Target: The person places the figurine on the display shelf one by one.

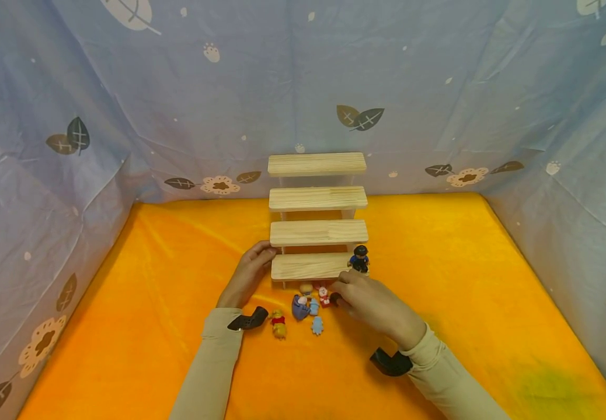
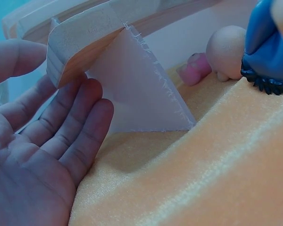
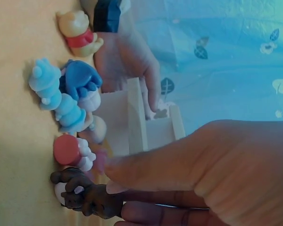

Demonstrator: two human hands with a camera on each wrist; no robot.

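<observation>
My left hand holds the left end of the lowest board of a four-tier wooden display shelf. In the left wrist view its fingertips are at the board's underside and the thumb is at the edge. My right hand pinches one end of a dark brown figurine, low over the cloth before the shelf. Beside that figurine lies a red-and-white figurine. A black-haired figurine in blue stands at the lowest board's right end, partly behind my right hand.
Left of my right hand lie a dark blue figurine, light blue figurines, a tan-headed figurine and a yellow bear in a red shirt. Orange cloth covers the surface. A patterned curtain hangs behind the shelf.
</observation>
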